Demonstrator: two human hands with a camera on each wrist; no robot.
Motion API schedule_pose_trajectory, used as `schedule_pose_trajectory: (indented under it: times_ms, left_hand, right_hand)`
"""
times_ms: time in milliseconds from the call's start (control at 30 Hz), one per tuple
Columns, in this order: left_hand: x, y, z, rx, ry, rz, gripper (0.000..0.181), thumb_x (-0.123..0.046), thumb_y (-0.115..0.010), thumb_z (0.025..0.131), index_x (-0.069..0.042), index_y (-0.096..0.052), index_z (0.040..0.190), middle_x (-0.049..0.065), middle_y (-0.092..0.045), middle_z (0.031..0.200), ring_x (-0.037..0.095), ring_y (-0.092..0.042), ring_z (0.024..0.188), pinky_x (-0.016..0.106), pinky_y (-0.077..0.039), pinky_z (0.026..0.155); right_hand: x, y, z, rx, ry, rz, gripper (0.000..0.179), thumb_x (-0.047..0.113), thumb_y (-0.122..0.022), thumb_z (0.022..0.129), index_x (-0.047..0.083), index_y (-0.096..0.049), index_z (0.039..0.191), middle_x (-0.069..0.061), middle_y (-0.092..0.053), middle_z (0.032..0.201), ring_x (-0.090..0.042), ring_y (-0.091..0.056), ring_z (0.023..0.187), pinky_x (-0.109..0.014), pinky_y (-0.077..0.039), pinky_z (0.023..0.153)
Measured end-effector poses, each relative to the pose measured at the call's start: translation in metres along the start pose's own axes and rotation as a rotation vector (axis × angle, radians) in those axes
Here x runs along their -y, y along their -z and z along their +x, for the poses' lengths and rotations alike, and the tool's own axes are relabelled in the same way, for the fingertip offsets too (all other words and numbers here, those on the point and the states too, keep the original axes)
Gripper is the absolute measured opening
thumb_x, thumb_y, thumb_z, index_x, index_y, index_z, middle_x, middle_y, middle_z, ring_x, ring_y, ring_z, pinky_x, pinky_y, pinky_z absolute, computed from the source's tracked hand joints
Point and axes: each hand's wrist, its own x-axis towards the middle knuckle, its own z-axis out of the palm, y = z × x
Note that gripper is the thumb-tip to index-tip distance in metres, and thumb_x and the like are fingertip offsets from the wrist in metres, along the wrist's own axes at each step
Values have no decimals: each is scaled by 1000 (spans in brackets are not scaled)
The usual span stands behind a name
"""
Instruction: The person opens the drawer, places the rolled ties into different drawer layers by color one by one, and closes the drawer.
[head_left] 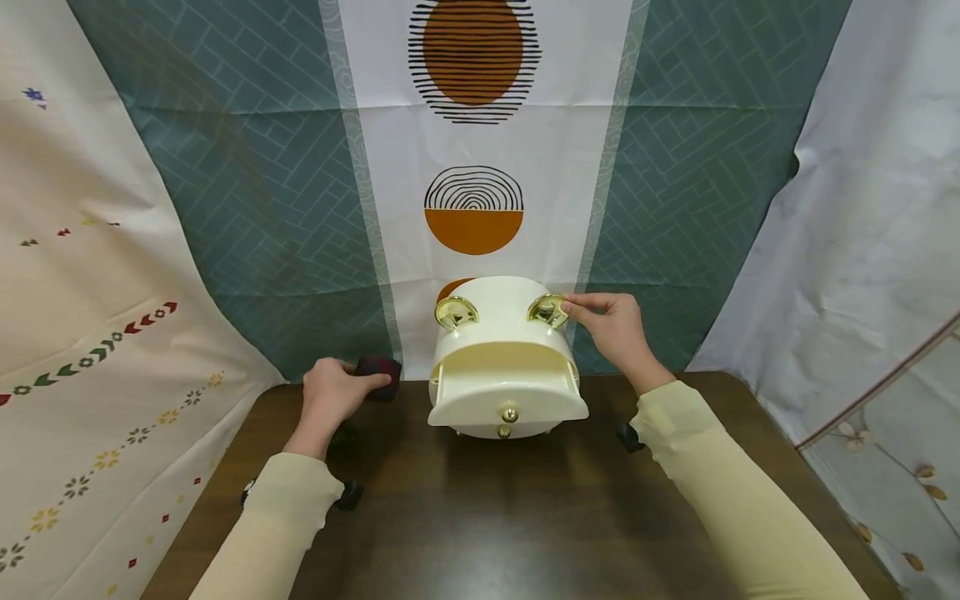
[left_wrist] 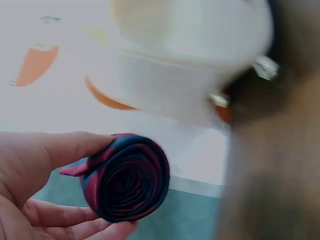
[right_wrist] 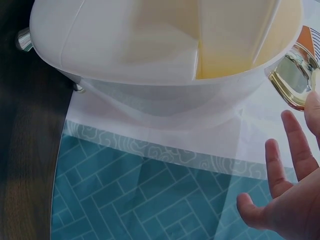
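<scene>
My left hand point(head_left: 335, 396) grips a rolled-up necktie point(left_wrist: 132, 182) between thumb and fingers, to the left of a cream drawer box point(head_left: 504, 312). The roll is dark blue and maroon, its spiral end facing the left wrist camera. Shaped like an alarm clock, the box has two gold bells on top. My right hand point(head_left: 617, 332) pinches the edge of the right gold bell point(head_left: 548, 310); its other fingers are spread in the right wrist view. The upper drawer point(head_left: 468, 404) is pulled out, and the part of its inside that shows is bare.
The box stands near the back edge of a dark wooden table point(head_left: 495, 525). Behind it hangs a patterned green and white cloth point(head_left: 285, 167). Pale cloths hang at the left and right. A second gold knob point(head_left: 504, 432) sits below the drawer's knob.
</scene>
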Motion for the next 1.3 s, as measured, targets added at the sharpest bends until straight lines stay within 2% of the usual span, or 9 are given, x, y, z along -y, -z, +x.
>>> schedule_pose_trajectory:
  times_ms: [67, 133, 300, 400, 600, 700, 867, 1100, 1300]
  left_hand:
    - [-12, 14, -6, -46, -22, -37, 74, -60, -72, 70, 0, -65, 113, 17, -61, 111, 37, -46, 109, 44, -51, 74]
    - [-25, 27, -13, -84, -42, -67, 82, -64, -71, 69, -2, -60, 123, 17, -59, 121, 38, -43, 116, 45, -51, 79]
    - [-66, 44, -40, -110, -122, -155, 82, -68, -69, 66, -12, -61, 125, 9, -65, 116, 25, -52, 104, 33, -52, 68]
    - [-91, 45, -56, -61, -176, -214, 76, -67, -71, 66, -16, -63, 121, 3, -68, 110, 21, -56, 99, 30, -52, 69]
    - [-122, 29, -69, 144, -177, -379, 68, -62, -77, 62, -17, -67, 111, 1, -64, 107, 19, -60, 95, 30, -54, 74]
    - [-130, 19, -69, 205, -151, -471, 66, -58, -80, 61, -13, -67, 108, 5, -62, 107, 23, -66, 90, 32, -57, 76]
    - [-138, 2, -69, 226, -139, -540, 66, -53, -82, 61, -6, -65, 104, 9, -59, 107, 30, -69, 86, 35, -58, 75]
    - [-144, -16, -68, 241, -147, -509, 62, -51, -81, 64, -6, -66, 105, 7, -59, 106, 21, -66, 84, 33, -58, 73]
    - [-149, -23, -68, 272, -118, -481, 49, -51, -82, 63, -13, -71, 91, 3, -63, 100, 19, -64, 84, 32, -58, 70]
  right_hand:
    - [0, 1, 0, 0, 2, 4, 30, 37, -72, 81, 16, -74, 102, -8, -71, 106, -16, -61, 108, -40, -52, 89]
    - [0, 1, 0, 2, 4, 6, 31, 38, -71, 81, 16, -74, 102, -8, -71, 106, -16, -61, 109, -40, -52, 89]
    - [-1, 1, 0, 5, 10, 7, 31, 39, -71, 81, 16, -74, 102, -7, -71, 107, -16, -60, 110, -40, -52, 89]
    - [-1, 2, 0, 3, 9, 3, 32, 40, -70, 81, 17, -74, 103, -7, -71, 108, -17, -60, 110, -40, -52, 89]
    - [-1, 4, 0, 1, -3, -10, 33, 41, -71, 80, 18, -73, 104, -7, -70, 108, -17, -60, 110, -41, -52, 88]
    - [1, 2, -1, 4, -1, -11, 32, 40, -71, 81, 17, -74, 104, -7, -71, 108, -17, -60, 110, -41, -52, 88]
    - [2, 0, -3, -5, 6, -3, 29, 36, -71, 82, 16, -74, 103, -7, -71, 106, -17, -61, 108, -40, -52, 88]
    - [0, -1, -4, -6, -8, -8, 29, 36, -71, 82, 16, -74, 103, -7, -71, 107, -17, -61, 108, -40, -52, 88]
    - [0, 0, -2, -17, 6, -8, 29, 36, -72, 81, 16, -74, 102, -7, -72, 104, -16, -62, 105, -39, -52, 87]
